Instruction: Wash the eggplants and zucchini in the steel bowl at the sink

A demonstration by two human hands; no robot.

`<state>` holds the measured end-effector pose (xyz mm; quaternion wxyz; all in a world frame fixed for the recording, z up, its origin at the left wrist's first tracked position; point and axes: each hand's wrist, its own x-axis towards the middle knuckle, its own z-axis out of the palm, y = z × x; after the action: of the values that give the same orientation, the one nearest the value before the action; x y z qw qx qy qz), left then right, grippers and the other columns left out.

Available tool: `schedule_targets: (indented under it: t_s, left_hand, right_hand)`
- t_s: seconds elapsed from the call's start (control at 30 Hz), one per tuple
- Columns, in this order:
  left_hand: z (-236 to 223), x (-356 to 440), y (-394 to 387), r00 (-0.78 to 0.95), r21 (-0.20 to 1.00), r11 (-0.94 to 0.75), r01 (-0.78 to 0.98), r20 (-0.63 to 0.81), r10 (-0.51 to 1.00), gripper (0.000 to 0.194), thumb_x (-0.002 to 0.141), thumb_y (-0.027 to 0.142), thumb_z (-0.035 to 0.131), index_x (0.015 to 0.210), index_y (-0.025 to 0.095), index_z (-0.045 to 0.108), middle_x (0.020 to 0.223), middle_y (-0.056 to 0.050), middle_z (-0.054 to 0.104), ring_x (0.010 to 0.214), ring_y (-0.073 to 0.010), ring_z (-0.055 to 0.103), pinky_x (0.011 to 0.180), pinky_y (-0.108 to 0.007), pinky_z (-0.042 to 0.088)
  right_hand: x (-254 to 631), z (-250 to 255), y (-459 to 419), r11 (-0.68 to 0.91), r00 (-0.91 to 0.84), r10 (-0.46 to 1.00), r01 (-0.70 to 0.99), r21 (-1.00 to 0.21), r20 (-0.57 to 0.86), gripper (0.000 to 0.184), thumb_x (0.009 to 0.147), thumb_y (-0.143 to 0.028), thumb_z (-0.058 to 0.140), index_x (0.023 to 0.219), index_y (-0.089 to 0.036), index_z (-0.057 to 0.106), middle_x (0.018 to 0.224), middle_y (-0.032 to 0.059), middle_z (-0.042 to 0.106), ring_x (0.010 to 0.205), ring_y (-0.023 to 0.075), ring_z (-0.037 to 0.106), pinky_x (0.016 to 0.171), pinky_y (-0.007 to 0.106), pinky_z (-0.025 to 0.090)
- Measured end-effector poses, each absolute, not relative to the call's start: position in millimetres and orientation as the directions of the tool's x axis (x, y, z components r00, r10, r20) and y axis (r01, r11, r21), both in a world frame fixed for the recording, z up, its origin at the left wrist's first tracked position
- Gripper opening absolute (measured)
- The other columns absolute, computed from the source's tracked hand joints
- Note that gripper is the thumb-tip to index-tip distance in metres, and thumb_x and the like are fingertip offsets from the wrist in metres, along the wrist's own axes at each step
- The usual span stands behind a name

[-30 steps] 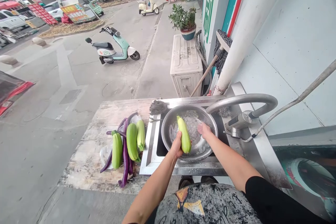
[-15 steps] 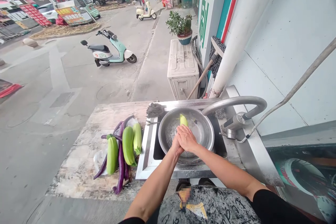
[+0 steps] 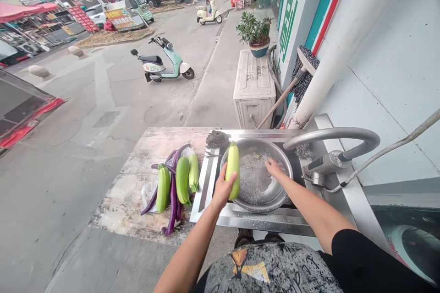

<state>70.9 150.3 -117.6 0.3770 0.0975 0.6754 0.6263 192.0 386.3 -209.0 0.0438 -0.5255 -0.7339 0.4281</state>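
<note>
My left hand [image 3: 224, 186] is wrapped round a light green zucchini [image 3: 233, 169], held nearly upright over the left rim of a round metal basin [image 3: 289, 165]. Inside the basin is rippling water [image 3: 254, 176]. My right hand [image 3: 273, 168] reaches into the basin's right side at the water; its fingertips are partly under the surface, and whether they grip anything is not clear. On the wooden board to the left lie several more zucchini [image 3: 182, 180] beside long purple eggplants [image 3: 173, 201], with a thin plastic bag [image 3: 147, 194] under them.
The basin sits in a steel sink [image 3: 240, 219] with a curved faucet [image 3: 338, 132] at its right. A dark rag [image 3: 217, 138] lies at the sink's back left corner. Behind stand an outdoor unit [image 3: 255, 87], a mop [image 3: 304, 71] and a parked scooter [image 3: 165, 62].
Both hands were together on the zucchini in the basin. Now they are apart: my left hand has lifted the zucchini to the left rim, and my right has moved right. The view has shifted left.
</note>
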Motion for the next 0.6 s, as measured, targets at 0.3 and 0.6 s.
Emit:
schedule_targets:
  t_s: [0.3,0.6]
  left_hand:
    - [-111,-57,29,-0.984,0.607,0.776,0.174,0.068,0.168,0.082,0.089,0.045,0.064,0.157,0.015,0.029,0.152,-0.018,0.049,0.134,-0.0384,0.051,0.111,-0.052,0.043]
    - [-154,-102,-27,-0.988,0.45,0.881,0.146,0.018,0.155,0.088,0.089,0.051,0.06,0.16,0.014,0.022,0.148,-0.02,0.052,0.132,-0.0397,0.052,0.104,-0.049,0.047]
  right_hand:
    - [191,-215,387,0.258,-0.467,0.842,0.787,-0.56,-0.269,0.025,0.088,-0.026,0.059,0.109,-0.014,0.065,0.122,0.0175,0.063,0.117,0.0292,0.059,0.096,0.036,0.046]
    - [125,-212,398,0.356,-0.559,0.753,0.789,-0.501,-0.346,0.053,0.094,-0.028,0.048,0.145,-0.015,0.049,0.149,0.0205,0.049,0.14,0.0338,0.042,0.112,0.048,0.033]
